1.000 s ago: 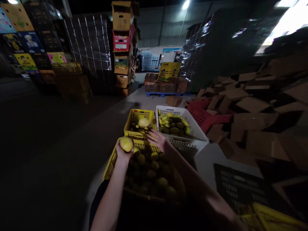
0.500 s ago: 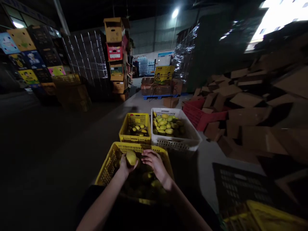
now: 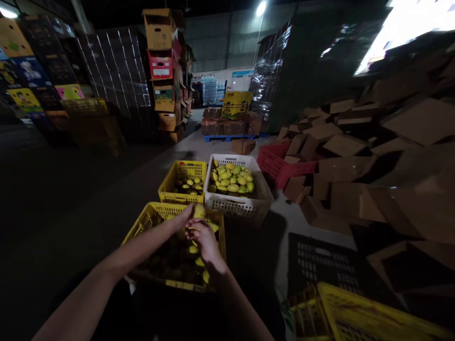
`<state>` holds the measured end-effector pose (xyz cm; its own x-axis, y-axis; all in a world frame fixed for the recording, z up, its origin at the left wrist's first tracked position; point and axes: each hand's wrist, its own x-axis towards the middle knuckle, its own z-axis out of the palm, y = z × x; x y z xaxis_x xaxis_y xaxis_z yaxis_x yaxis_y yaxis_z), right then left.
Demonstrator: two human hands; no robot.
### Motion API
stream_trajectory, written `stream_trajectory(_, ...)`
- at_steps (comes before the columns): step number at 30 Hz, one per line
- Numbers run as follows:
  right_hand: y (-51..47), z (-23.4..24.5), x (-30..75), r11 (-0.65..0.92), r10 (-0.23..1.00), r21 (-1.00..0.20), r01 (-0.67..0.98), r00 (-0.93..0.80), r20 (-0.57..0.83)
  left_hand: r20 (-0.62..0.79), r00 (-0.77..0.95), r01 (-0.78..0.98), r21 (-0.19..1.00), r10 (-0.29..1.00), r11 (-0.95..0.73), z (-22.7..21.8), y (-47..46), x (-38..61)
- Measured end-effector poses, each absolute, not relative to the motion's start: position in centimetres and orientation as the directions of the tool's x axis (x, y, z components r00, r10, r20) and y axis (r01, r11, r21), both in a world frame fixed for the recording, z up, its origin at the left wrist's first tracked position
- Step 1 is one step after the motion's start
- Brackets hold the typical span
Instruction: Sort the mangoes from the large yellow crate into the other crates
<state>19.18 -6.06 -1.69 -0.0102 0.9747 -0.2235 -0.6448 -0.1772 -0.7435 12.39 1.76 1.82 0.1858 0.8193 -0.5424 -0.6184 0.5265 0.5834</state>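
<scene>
Over the near yellow crate (image 3: 146, 221) of dark green and yellow mangoes, both my hands meet on one yellow mango (image 3: 199, 211). My left hand (image 3: 184, 219) cups it from the left. My right hand (image 3: 203, 237) closes on it from below and the right. Beyond the near crate stand a smaller yellow crate (image 3: 169, 183) with a few mangoes and a white crate (image 3: 234, 204) piled with yellow-green mangoes.
A red crate (image 3: 275, 166) and a heap of flattened cardboard boxes (image 3: 355, 151) lie to the right. A dark crate (image 3: 320, 258) and another yellow crate (image 3: 359, 315) sit at the near right. Stacked cartons (image 3: 163, 71) and wrapped pallets stand at the back left.
My right hand came back from the far yellow crate and joined my left hand on the mango. The camera view shifted, so the crates now sit further left.
</scene>
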Motion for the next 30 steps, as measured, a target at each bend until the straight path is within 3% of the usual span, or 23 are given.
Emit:
stream_trajectory(4,-6.0,-1.1,18.9,-0.265,0.953,-0.716,-0.646,-0.064,-0.294,-0.426,0.118,-0.506,0.751,0.897,0.424,7.5,7.0,13.8)
stream_trajectory(6,-6.1,-0.4,18.8,-0.283,0.947,-0.698,-0.658,-0.076,-0.312,-0.239,0.173,-0.237,0.931,0.955,0.276,7.4,7.2,12.1)
stream_trajectory(8,-6.3,0.4,18.8,-0.273,0.946,-0.672,-0.688,-0.066,-0.317,-0.200,0.232,0.005,0.979,0.952,0.205,4.9,5.6,9.0)
stream_trajectory(11,-6.6,1.1,18.8,-0.246,0.939,-0.617,-0.747,-0.026,-0.342,-0.411,0.101,0.108,0.910,0.906,0.400,-1.5,1.2,3.6)
stream_trajectory(14,-6.9,0.9,18.9,-0.278,0.914,-0.566,-0.776,-0.032,-0.404,-0.537,-0.148,0.042,0.835,0.830,0.548,-7.7,-3.1,-0.5)
stream_trajectory(24,-7.3,0.6,20.8,-0.332,0.887,-0.539,-0.774,-0.062,-0.457,-0.655,-0.403,-0.063,0.716,0.639,0.695,-17.4,-2.2,0.5)
stream_trajectory(30,-8.6,1.1,21.5,-0.318,0.906,-0.671,-0.670,-0.007,-0.422,-0.647,-0.410,-0.044,0.718,0.643,0.695,-20.5,-0.4,-0.6)
